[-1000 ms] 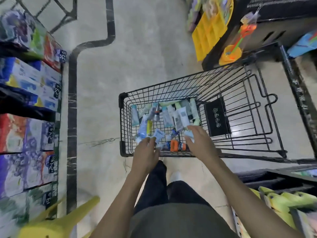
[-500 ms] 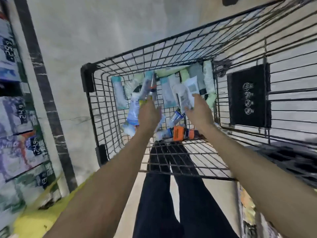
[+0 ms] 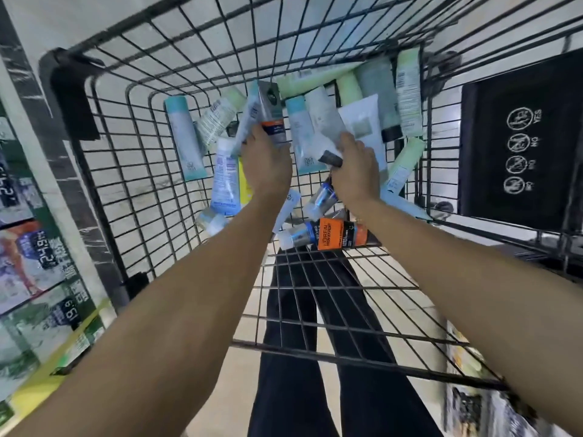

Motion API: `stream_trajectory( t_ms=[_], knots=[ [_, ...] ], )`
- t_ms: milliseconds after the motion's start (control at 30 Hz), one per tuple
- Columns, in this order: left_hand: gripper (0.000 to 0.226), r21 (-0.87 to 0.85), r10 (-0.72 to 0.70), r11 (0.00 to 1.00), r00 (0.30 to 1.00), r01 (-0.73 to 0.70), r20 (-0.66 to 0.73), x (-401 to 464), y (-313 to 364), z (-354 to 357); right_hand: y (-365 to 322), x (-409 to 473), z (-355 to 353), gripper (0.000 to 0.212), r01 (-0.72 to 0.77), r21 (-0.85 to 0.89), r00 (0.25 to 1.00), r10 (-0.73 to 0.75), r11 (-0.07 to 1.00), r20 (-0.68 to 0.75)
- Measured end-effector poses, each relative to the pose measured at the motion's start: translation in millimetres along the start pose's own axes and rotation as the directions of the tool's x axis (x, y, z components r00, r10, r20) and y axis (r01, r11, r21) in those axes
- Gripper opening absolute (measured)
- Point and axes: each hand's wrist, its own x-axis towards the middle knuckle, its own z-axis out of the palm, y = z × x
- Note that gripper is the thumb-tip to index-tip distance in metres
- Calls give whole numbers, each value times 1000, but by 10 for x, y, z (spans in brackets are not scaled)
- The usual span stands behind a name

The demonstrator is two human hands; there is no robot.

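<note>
Both my arms reach down into a black wire shopping cart [image 3: 132, 127] whose bottom holds several cosmetic tubes. My left hand [image 3: 266, 165] grips a grey tube with an orange and blue band [image 3: 270, 111], held with its top pointing away from me. My right hand [image 3: 355, 168] grips a white tube with a dark cap [image 3: 325, 127], with the cap [image 3: 329, 158] at my fingers. An orange and black tube [image 3: 334, 236] lies near the cart's near wall below my right wrist. Pale green tubes [image 3: 408, 93] lie at the far right.
A black sign with white pictograms [image 3: 520, 143] hangs on the cart's folding seat at the right. Shelves with packaged goods and price tags [image 3: 38, 250] stand at the left. My dark trousers [image 3: 293, 342] show through the cart's mesh over a pale tiled floor.
The camera has leaned in close over the cart. Both hands have reached further in: the left has taken the grey tube, the right has closed on the white tube.
</note>
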Motion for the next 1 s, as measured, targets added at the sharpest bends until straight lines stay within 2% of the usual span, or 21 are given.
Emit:
stream_trajectory(
  t_ms=[100, 200, 300, 400, 533, 667, 800, 900, 1000],
  knots=[
    [30, -156, -63, 986, 998, 64, 15, -173, 233, -206, 15, -10, -128, 45, -61, 159, 998, 55, 985, 44],
    [36, -310, -128, 938, 986, 156, 109, -287, 281, -352, 35, -90, -388, 49, -237, 406, 970, 193, 883, 147],
    [59, -417, -168, 866, 947, 275, 276, -461, 255, -549, 75, -249, -705, 52, -341, 576, 939, 239, 743, 248],
    [50, -465, -138, 822, 908, 328, 396, -778, 339, -864, 76, -507, -1090, 54, -364, 647, 930, 228, 670, 288],
    [48, -503, -50, 795, 864, 338, 501, -1307, 536, -1387, -18, -983, -1684, 58, -312, 673, 949, 193, 670, 248],
    [45, -534, 63, 794, 834, 291, 548, -1871, 812, -1918, -153, -1539, -2431, 39, -207, 760, 978, 152, 617, 144],
    [46, -590, 189, 782, 824, 203, 534, -2411, 1129, -2428, -262, -2093, -3027, 23, -116, 904, 985, 164, 411, 52],
    [46, -660, 281, 731, 804, 174, 523, -2736, 1299, -2748, -350, -2417, -3300, 12, -53, 989, 986, 163, 140, 29],
    [55, -697, 377, 707, 768, 123, 518, -3012, 1401, -2988, -486, -2737, -3460, 30, -13, 994, 993, 112, -104, 24]
  ],
)
